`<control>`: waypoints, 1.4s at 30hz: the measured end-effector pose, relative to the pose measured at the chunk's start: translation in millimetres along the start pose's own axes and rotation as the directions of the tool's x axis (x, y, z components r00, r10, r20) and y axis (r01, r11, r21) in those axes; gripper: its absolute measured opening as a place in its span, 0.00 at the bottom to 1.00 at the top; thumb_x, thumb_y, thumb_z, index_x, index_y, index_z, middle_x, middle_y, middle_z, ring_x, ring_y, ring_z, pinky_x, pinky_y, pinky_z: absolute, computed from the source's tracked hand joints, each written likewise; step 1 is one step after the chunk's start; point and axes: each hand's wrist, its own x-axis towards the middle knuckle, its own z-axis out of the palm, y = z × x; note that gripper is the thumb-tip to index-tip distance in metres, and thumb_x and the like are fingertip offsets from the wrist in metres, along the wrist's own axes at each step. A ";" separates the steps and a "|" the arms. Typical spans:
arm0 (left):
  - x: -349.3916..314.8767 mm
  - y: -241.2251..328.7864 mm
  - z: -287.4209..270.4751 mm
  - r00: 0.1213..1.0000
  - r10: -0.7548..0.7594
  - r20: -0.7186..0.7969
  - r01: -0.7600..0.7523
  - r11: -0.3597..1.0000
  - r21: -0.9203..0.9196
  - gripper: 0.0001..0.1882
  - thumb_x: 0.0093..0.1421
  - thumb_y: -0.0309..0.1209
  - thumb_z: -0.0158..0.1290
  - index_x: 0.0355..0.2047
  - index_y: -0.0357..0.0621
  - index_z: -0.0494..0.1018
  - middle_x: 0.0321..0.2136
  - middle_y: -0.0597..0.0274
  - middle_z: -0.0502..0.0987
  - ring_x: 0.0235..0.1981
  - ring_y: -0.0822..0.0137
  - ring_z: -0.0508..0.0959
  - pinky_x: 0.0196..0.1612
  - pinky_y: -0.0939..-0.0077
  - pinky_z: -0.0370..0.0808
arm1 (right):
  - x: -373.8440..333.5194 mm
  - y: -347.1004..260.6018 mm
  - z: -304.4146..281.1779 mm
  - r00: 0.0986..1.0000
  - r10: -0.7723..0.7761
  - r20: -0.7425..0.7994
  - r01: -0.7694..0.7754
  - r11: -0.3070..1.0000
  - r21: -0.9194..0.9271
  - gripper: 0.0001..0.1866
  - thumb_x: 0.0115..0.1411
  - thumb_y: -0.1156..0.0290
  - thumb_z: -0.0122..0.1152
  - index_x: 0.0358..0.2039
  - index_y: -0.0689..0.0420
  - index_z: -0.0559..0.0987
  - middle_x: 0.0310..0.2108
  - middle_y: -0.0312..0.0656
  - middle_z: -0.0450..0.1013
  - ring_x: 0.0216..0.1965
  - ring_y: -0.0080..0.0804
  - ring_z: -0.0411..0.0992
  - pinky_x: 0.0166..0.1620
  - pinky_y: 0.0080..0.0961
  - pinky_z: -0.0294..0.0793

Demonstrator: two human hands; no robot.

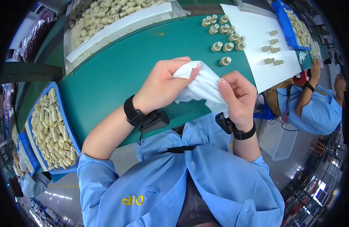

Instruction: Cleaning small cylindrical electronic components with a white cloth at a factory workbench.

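Between both hands, above the near part of the green table [117, 90], a crumpled white cloth [205, 84] is stretched. My left hand [163, 83] pinches its upper left part, with the thumb pressed on the fabric. On the right side my right hand [239, 99] is closed on the cloth, thumb uppermost. Whether anything is wrapped inside the cloth is hidden. Just beyond the hands stand several small cream cylindrical parts with metal tips, the nearest part [225, 61] apart from the others.
A blue bin [55, 89] full of cream parts sits at the left. At the back is a clear-walled tray [125, 36] heaped with similar parts. A white sheet [257, 49] holds more parts at the right, beside another blue bin [284, 22]. A co-worker [310, 102] sits at right.
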 end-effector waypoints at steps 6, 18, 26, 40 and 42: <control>-1.4 8.4 3.9 0.984 -0.164 -0.073 0.142 0.959 -0.244 0.10 0.64 0.32 0.53 0.37 0.37 0.78 0.30 0.68 0.78 0.30 0.80 0.73 0.33 0.82 0.70 | 14.3 17.7 0.3 0.921 -0.382 -0.076 0.374 0.922 -0.103 0.07 0.64 0.74 0.55 0.29 0.62 0.72 0.24 0.32 0.69 0.25 0.12 0.63 0.29 0.11 0.60; -14.9 15.3 13.7 0.932 -0.145 0.332 0.144 0.989 0.030 0.14 0.54 0.33 0.64 0.37 0.37 0.79 0.33 0.58 0.82 0.35 0.77 0.79 0.37 0.80 0.74 | 5.0 -12.0 -3.4 0.965 -0.242 -0.102 0.230 0.966 -0.118 0.07 0.65 0.74 0.52 0.29 0.61 0.72 0.23 0.29 0.67 0.23 0.10 0.59 0.27 0.10 0.55; -17.1 5.7 9.3 0.970 -0.069 0.232 0.113 0.976 -0.184 0.15 0.53 0.31 0.66 0.38 0.36 0.79 0.32 0.58 0.82 0.34 0.76 0.79 0.38 0.79 0.75 | 14.3 -19.9 -25.0 0.998 -0.064 -0.019 0.061 0.993 -0.102 0.08 0.62 0.73 0.57 0.27 0.60 0.73 0.19 0.28 0.67 0.20 0.09 0.59 0.23 0.13 0.54; -27.4 13.4 17.8 0.918 0.082 0.388 -0.030 0.990 -0.138 0.11 0.51 0.27 0.66 0.33 0.37 0.80 0.30 0.58 0.82 0.31 0.71 0.80 0.34 0.78 0.75 | 7.3 -20.6 -12.3 0.991 -0.131 0.033 0.134 0.986 -0.102 0.10 0.61 0.70 0.61 0.26 0.60 0.74 0.22 0.30 0.70 0.23 0.10 0.63 0.24 0.13 0.60; -26.5 7.6 17.7 0.952 0.248 0.181 -0.221 0.963 -0.156 0.09 0.51 0.27 0.66 0.32 0.37 0.80 0.29 0.60 0.81 0.30 0.70 0.80 0.34 0.76 0.75 | 11.7 -9.3 -8.5 0.999 -0.044 0.024 0.045 0.998 -0.033 0.10 0.61 0.70 0.62 0.26 0.60 0.74 0.22 0.29 0.70 0.24 0.09 0.64 0.25 0.13 0.62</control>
